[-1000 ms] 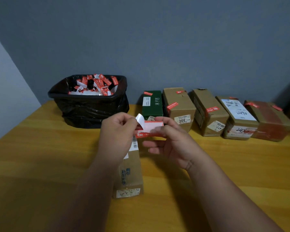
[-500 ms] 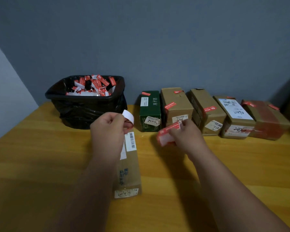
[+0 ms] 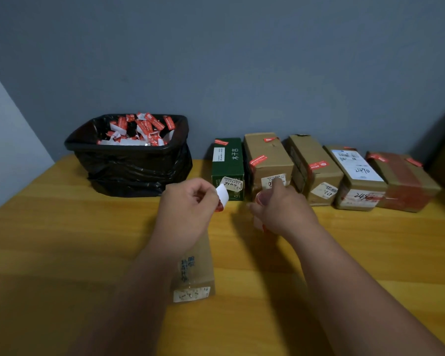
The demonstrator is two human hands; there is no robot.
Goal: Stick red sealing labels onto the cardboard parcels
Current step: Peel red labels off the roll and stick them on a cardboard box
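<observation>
A long cardboard parcel (image 3: 195,268) lies on the wooden table (image 3: 62,240) under my left forearm, its far end hidden by my left hand (image 3: 188,206). That hand pinches a peeled label (image 3: 222,195), white side up with a red edge below. My right hand (image 3: 280,209) is curled around a red and white label strip (image 3: 261,199), mostly hidden by the fingers, just in front of the row of parcels.
A black-lined bin (image 3: 129,155) full of red and white label scraps stands at the back left. Along the wall sit a green box (image 3: 228,165) and several cardboard parcels (image 3: 267,160) bearing red labels. A dark object is at the far right edge.
My hands have pulled apart: the left drew the peeled label left, the right carried the strip right and toward the parcel row. The view shifted slightly.
</observation>
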